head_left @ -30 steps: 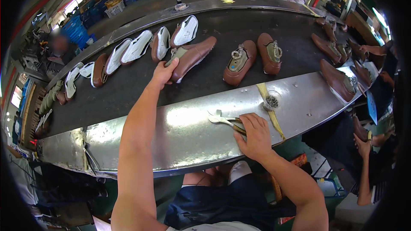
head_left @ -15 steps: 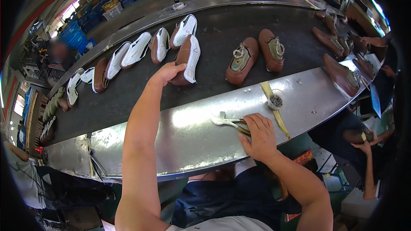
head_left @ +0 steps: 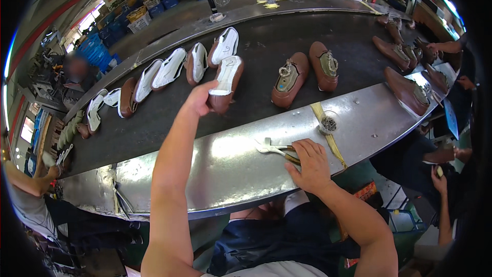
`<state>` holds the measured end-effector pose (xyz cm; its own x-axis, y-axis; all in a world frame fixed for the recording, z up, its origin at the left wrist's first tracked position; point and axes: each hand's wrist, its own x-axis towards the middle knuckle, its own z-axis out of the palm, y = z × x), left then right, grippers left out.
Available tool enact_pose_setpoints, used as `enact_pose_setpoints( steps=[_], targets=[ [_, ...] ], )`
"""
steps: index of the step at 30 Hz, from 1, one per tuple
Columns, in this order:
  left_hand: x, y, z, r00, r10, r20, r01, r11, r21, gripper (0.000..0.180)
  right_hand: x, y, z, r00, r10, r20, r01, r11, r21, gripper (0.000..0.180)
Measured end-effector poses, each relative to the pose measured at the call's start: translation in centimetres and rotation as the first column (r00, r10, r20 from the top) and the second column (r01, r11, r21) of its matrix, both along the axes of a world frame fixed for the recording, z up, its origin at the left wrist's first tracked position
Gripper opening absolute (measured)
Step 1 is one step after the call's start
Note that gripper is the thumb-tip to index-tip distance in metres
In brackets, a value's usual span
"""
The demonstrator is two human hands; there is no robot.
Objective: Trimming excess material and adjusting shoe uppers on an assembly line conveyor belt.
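Observation:
My left hand point(head_left: 201, 97) is closed on the heel end of a brown shoe point(head_left: 235, 84), holding it over the dark belt with its white bottom turned up. Just beyond its toe lies another brown shoe with a white bottom point(head_left: 224, 47). On the metal ledge, my right hand point(head_left: 312, 166) lies palm down, thumb apart. Its fingers rest against the handles of metal pincers point(head_left: 270, 146), whose head points left; the fingers partly hide the handles. Two upright brown shoes, one nearer point(head_left: 290, 79) and one farther right point(head_left: 324, 66), stand on the belt.
More white-bottomed shoes point(head_left: 169, 68) line the belt to the left. A clear cup of small nails point(head_left: 328, 124) stands on the ledge point(head_left: 230, 169) by a yellow strip point(head_left: 335, 149). Other people work at the far side, left and right. Brown shoes point(head_left: 405, 91) crowd the right end.
My left hand has turned the shoe so its white bottom faces up more fully, and brought it slightly lower. My right hand stays by the pincers. At left, another person's arm has come up.

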<state>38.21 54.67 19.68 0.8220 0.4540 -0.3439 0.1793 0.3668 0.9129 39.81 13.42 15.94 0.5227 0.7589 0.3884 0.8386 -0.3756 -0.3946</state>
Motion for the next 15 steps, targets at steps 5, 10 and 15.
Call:
enact_pose_setpoints(
  steps=[5,10,15],
  targets=[
    [-5.6,-8.3,0.0,0.910,0.016,0.414,0.033,0.993,-0.111,0.061,0.1,0.4,1.4,1.000,0.010,-0.011,-0.011,0.995,-0.102,0.054],
    [-9.7,-13.0,0.8,0.815,-0.016,0.579,0.073,0.995,-0.075,0.071,0.9,7.2,3.1,0.740,0.293,-0.606,-0.080,0.932,0.353,0.062],
    [-10.3,-15.3,0.0,0.761,-0.004,0.649,0.034,0.999,-0.034,0.079,-0.6,13.5,2.4,-0.019,0.722,-0.692,-0.019,0.692,0.722,0.080]
  ],
)
